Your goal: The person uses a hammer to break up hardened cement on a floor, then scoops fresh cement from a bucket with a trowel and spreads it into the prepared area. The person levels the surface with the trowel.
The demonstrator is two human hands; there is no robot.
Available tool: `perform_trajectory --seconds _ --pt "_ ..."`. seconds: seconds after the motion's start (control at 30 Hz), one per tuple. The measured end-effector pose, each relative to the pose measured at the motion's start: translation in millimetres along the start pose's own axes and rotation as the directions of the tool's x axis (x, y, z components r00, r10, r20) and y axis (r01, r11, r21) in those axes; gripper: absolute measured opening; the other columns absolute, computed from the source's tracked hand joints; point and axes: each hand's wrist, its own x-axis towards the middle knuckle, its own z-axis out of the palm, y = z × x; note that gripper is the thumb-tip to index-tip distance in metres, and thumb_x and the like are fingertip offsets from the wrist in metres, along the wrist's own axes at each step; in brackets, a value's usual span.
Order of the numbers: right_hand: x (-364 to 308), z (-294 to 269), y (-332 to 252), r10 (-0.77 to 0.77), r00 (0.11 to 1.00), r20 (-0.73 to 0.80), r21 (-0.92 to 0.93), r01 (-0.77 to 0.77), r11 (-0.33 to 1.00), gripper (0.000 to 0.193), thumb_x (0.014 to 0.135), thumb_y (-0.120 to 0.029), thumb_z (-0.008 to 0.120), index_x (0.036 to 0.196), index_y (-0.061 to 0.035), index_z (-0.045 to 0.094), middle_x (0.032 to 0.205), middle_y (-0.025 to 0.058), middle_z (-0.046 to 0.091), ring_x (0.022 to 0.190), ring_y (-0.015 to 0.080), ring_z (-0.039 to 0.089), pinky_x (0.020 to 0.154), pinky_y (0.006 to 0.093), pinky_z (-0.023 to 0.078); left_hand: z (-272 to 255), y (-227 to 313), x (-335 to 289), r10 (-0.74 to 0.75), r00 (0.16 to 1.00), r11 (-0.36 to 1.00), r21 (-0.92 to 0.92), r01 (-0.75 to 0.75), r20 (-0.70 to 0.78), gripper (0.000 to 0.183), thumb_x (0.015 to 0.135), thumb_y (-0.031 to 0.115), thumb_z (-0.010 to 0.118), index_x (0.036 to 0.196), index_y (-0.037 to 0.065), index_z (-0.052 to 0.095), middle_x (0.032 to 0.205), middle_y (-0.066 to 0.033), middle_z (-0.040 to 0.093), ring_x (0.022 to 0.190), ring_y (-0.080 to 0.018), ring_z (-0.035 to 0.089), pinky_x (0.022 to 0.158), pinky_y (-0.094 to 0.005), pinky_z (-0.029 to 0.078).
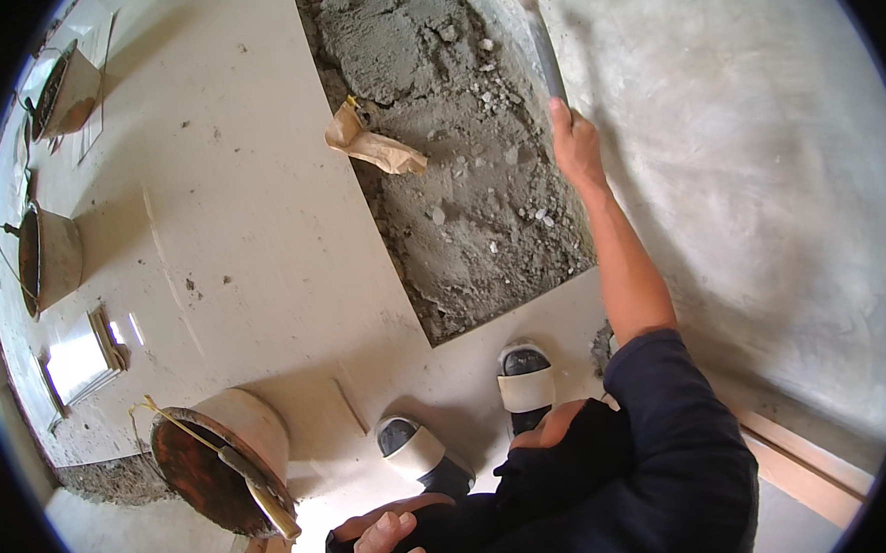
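My right hand [579, 149] reaches forward beside the wall, closed round a long dark tool [546, 56] with a rounded tan end. The tool points away from me, close to the wall; its exact kind cannot be made out. At the lower edge my left hand [382, 548] is beside my left knee, its fingers loosely bent and apart, with nothing visible in them. In front of me, a strip of rough grey mortar [459, 196] with loose crumbs runs along the wall. A crumpled brown paper piece [371, 142] lies over its left edge.
Large pale floor tiles [258, 186] cover the left side. A bucket [256, 436] with a wooden-handled tool [259, 491] across its rim stands at my left. Two more buckets [59, 252] [73, 96] and stacked tile pieces [87, 360] sit farther left. The smooth grey wall [748, 160] borders my right.
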Motion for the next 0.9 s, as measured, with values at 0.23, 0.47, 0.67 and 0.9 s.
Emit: perform_trajectory --seconds 0.23,0.47,0.67,0.9 --pt "-101.2 3.0 35.5 0.637 0.678 0.367 -0.083 -0.658 0.749 0.076 0.092 -0.067 0.035 0.072 0.0023 0.059 0.059 0.0111 0.055 0.051 0.0233 0.057 0.050 0.0373 0.046 -6.4 -1.1 -3.7 0.088 0.989 0.995 0.033 -0.093 0.120 0.049 0.094 0.039 0.052 0.107 -0.008 0.057 0.119 -0.0340 0.056 0.109 -0.0421 0.059 0.099 -0.0511 0.040" --pt "-89.7 -75.4 -16.3 0.294 0.935 0.197 0.219 -0.334 0.917 0.065 0.089 -0.065 0.050 0.087 -0.0007 0.060 0.060 0.0030 0.054 0.051 0.0133 0.052 0.046 0.0314 0.042 -11.6 -6.7 -4.0 0.166 0.973 0.985 0.020 -0.171 0.159 0.052 0.095 0.041 0.053 0.108 -0.009 0.056 0.114 -0.0347 0.060 0.113 -0.0438 0.057 0.098 -0.0505 0.041" --pt "-84.0 -62.9 3.5 -0.095 0.962 -0.256 -0.034 0.089 0.995 0.053 0.097 -0.045 0.048 0.077 0.0031 0.055 0.060 0.0179 0.055 0.056 0.0307 0.056 0.055 0.0428 0.044 -12.7 -11.2 -7.6 0.198 0.966 0.980 -0.026 -0.197 0.169 0.054 0.094 0.042 0.053 0.108 -0.010 0.056 0.113 -0.0356 0.059 0.112 -0.0448 0.057 0.098 -0.0511 0.041" --pt "-109.5 -59.1 39.0 0.500 0.850 0.164 -0.298 -0.441 0.847 0.079 0.092 -0.067 0.037 0.071 0.0039 0.063 0.063 0.0160 0.060 0.061 0.0294 0.062 0.056 0.0457 0.046 -18.7 -6.9 -25.7 0.246 0.962 0.969 -0.021 -0.245 0.120 0.055 0.095 0.042 0.052 0.105 -0.012 0.056 0.111 -0.0379 0.059 0.109 -0.0460 0.058 0.095 -0.0501 0.044"
